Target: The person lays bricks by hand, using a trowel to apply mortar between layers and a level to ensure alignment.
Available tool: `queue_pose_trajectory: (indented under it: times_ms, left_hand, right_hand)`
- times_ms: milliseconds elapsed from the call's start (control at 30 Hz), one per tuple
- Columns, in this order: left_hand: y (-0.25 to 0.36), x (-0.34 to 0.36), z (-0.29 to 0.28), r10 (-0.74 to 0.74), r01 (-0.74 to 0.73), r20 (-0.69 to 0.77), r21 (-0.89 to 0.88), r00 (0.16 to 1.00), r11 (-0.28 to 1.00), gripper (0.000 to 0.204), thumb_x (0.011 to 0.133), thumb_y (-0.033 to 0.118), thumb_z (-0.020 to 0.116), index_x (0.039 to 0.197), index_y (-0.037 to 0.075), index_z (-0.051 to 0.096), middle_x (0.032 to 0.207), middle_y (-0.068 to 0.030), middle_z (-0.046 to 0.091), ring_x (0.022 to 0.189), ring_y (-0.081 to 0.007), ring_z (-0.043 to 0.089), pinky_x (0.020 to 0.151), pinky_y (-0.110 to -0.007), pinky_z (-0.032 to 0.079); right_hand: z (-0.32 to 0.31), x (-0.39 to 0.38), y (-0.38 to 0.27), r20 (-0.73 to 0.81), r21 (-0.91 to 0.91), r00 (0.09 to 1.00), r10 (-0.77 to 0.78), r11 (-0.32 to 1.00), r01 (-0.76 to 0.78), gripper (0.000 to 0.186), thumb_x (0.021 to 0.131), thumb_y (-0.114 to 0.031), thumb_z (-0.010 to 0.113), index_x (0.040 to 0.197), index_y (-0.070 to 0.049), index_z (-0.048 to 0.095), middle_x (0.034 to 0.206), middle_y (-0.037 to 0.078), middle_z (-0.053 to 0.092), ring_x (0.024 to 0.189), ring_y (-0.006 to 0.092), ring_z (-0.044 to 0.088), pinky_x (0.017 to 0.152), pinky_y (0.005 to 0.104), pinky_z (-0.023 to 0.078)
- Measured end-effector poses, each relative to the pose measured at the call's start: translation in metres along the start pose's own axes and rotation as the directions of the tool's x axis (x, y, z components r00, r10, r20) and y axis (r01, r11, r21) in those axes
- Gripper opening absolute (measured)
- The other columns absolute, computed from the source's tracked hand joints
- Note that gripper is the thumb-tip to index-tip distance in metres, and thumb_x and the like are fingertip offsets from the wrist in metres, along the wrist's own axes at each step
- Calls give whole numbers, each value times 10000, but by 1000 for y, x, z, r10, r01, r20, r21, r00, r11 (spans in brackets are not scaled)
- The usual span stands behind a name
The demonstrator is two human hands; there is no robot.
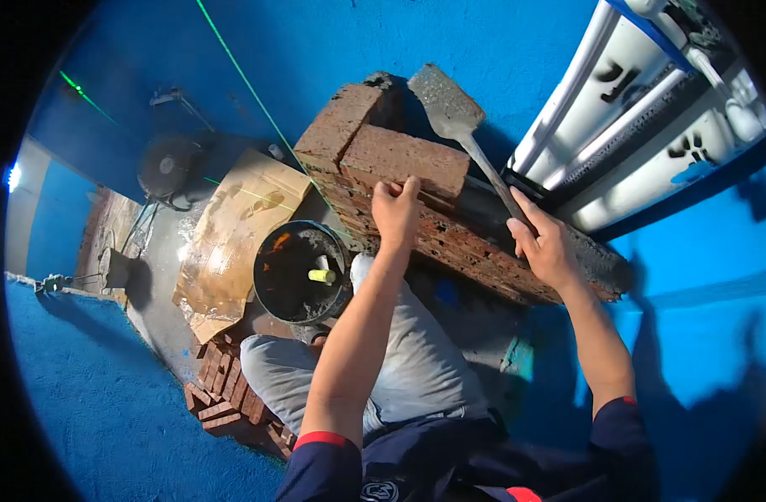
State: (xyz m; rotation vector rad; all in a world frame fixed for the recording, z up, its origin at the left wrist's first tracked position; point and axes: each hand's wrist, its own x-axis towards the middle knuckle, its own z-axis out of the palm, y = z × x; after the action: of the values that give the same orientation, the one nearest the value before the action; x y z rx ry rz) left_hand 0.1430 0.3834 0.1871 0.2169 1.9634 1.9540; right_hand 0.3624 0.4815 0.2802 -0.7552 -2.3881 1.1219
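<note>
A low red brick wall (483, 259) runs from the upper middle toward the right, with dark mortar on its top at the right part. On its left end lie a corner brick (337, 125) and, beside it, another brick (408, 161). My left hand (397, 216) is closed at that second brick's near lower edge; what its fingers hold, if anything, is hidden. In my right hand (544, 243) is the handle of a trowel (448, 102). The mortar-coated blade points away from me, past the brick's far side, close to the blue wall.
A black bucket (260, 289) of mortar with a yellow-green item in it stands left of my knee. Flattened cardboard (232, 222) lies beyond it. Bricks (228, 381) are piled lower left. White pipes (626, 75) line the right. A green line crosses the blue wall (500, 33).
</note>
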Motion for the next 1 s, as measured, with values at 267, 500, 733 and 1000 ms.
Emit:
queue_pose_trajectory:
  times_ms: [267, 500, 733, 1000]
  left_hand:
    - [20, 6, -6, -91, 96, 93, -45, 992, 994, 306, 817, 141, 714, 752, 63, 425, 594, -56, 525, 460, -148, 508, 415, -284, 406]
    - [17, 5, -6, -81, 86, 75, -63, 994, 994, 347, 796, 151, 741, 746, 50, 413, 619, -58, 512, 477, -155, 529, 454, -315, 442]
    - [17, 10, -15, -150, 164, 143, -89, 978, 982, 311, 825, 117, 715, 780, 60, 413, 633, -74, 542, 522, -167, 562, 443, -308, 461]
    - [9, 5, 2, -123, 146, 103, -266, 987, 953, 322, 838, 106, 699, 777, 83, 384, 688, -64, 540, 553, -181, 594, 499, -319, 507]
  right_hand:
    - [10, 29, 25, 18, -272, 954, -300, 916, 294, 449, 863, -161, 675, 1301, -167, 575, 896, 180, 661, 771, 330, 644, 694, 368, 516]
    - [19, 31, 28, -19, -342, 931, -364, 878, 336, 417, 866, -130, 653, 1277, -173, 600, 793, 154, 614, 672, 335, 581, 620, 392, 484]
    - [34, 52, 9, 9, -287, 906, -423, 867, 407, 399, 868, -137, 647, 1264, -158, 607, 753, 130, 605, 638, 305, 571, 605, 379, 490]
    - [35, 55, 15, 37, -271, 927, -373, 889, 368, 356, 878, -148, 631, 1233, -134, 617, 818, 140, 644, 707, 322, 616, 642, 384, 511]
